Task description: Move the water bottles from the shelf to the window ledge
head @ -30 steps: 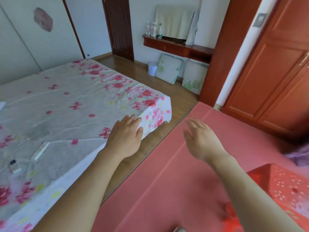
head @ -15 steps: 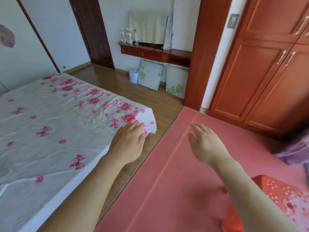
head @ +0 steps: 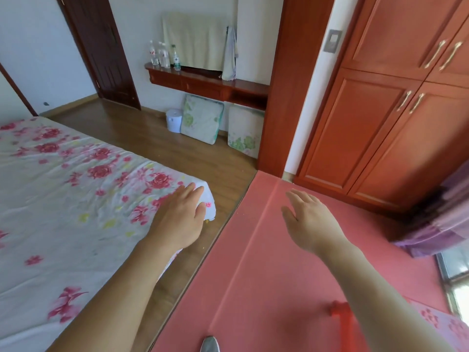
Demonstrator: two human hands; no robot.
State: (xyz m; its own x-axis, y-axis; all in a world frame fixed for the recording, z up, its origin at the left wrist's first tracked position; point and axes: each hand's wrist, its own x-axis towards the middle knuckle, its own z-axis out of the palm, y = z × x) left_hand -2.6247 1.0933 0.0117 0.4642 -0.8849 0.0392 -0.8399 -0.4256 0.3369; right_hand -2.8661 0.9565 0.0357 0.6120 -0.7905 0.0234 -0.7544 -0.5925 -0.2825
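Three clear water bottles (head: 163, 55) stand upright at the left end of a red-brown wall shelf (head: 203, 81) far across the room; the rightmost one has a green label. My left hand (head: 181, 218) is held out flat over the corner of the bed, fingers straight, holding nothing. My right hand (head: 308, 219) is stretched forward over the pink floor mat, fingers relaxed and empty. Both hands are far from the bottles. At the lower right edge a window frame (head: 454, 278) shows under a purple curtain.
A bed with a rose-print sheet (head: 76, 189) fills the left. Wooden floor (head: 162, 138) runs between bed and shelf. Under the shelf lean two floral cushions (head: 201, 119) beside a small white bin (head: 174, 120). A red wardrobe (head: 385, 110) stands right; a red stool (head: 341, 311) is near my right arm.
The view has swung right and moved forward along the bed; the shelf and bottles look nearer and more central. Both hands stay held out, open and empty.
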